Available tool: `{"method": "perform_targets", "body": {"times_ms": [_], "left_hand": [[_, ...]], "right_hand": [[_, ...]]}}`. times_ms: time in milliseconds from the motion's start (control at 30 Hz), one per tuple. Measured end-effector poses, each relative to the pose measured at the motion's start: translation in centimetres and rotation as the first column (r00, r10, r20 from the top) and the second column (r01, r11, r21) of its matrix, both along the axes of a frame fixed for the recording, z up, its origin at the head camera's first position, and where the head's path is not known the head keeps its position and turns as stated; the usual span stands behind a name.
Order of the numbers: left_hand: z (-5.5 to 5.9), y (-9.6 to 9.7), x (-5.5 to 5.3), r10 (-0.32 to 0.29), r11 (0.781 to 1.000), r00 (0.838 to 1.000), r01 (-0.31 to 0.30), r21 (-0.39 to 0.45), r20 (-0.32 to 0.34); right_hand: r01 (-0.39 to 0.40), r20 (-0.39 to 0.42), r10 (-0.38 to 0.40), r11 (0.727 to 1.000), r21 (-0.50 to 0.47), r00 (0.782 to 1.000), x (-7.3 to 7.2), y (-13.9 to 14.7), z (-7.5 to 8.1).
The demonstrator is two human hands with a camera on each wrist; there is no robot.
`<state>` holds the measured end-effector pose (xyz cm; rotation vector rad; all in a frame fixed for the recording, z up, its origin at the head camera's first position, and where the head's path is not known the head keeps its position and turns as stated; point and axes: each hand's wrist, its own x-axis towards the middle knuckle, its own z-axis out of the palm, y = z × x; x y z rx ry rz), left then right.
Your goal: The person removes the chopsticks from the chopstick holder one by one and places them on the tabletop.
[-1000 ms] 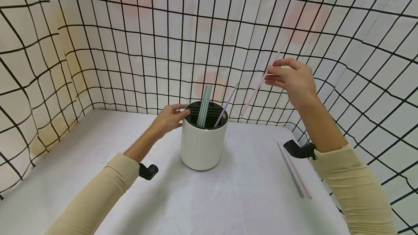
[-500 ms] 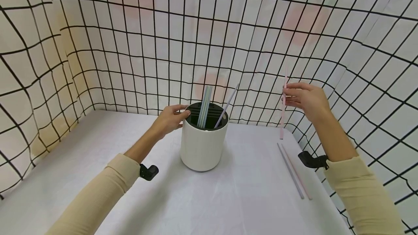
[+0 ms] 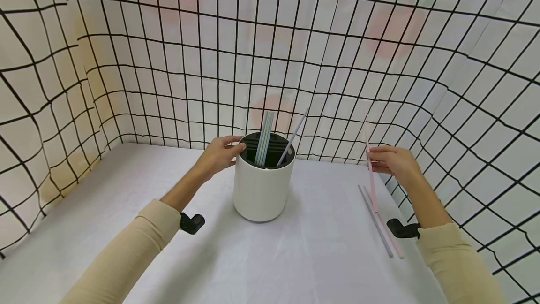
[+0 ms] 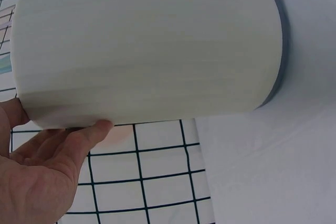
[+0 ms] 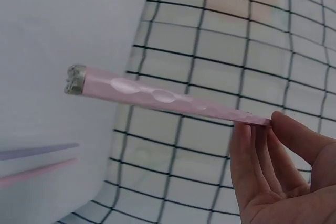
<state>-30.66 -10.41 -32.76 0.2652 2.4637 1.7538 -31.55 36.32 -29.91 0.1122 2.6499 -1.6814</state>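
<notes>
My left hand [image 3: 217, 156] holds a white utensil holder [image 3: 261, 196] by its upper left side, thumb at the dark rim and fingers along the outer wall [image 4: 152, 51]. Several pale blue-green chopsticks [image 3: 264, 139] stand bunched in the holder, with one lilac chopstick [image 3: 293, 137] leaning right. Over the table's right side, my right hand [image 3: 392, 163] pinches a pink chopstick [image 3: 373, 186] between thumb and fingers. Its thick, silver-capped end [image 5: 76, 80] points down towards the table. Below it lie a grey-lilac chopstick [image 3: 374, 219] and another pink chopstick [image 3: 390, 236], side by side.
A white cloth [image 3: 295, 266] covers the table. Black wire grid panels [image 3: 202, 69] enclose the back and both sides, the right one [image 3: 476, 163] close beside my right forearm. Each wrist carries a small black camera mount [image 3: 191, 223].
My right hand has moved right and then down with the pink chopstick, which has turned from slanted to nearly upright over the two lying chopsticks. My left hand stays on the holder.
</notes>
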Motion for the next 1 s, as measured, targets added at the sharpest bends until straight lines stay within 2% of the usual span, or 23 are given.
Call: {"method": "perform_targets", "body": {"times_ms": [233,533,733,1000], "left_hand": [[0.0,-0.1,-0.1,0.002,1.000,1.000,-0.002,0.015,-0.001],[0.1,0.0,-0.1,-0.005,1.000,1.000,0.005,0.016,0.006],[0.2,0.0,-0.1,0.000,1.000,1.000,0.000,0.018,0.008],[-0.1,-0.1,0.0,-0.003,1.000,1.000,0.003,0.009,0.001]], "right_hand": [[-0.023,0.117,0.021,1.000,0.018,0.993,-0.5,2.0,-5.3],[0.013,0.229,-0.019,1.000,0.028,0.973,-0.2,3.8,-11.1],[0.019,0.263,-0.031,0.999,0.047,0.964,0.1,4.5,-13.3],[0.055,0.263,-0.069,0.997,0.059,0.962,0.2,4.7,-14.5]]}}
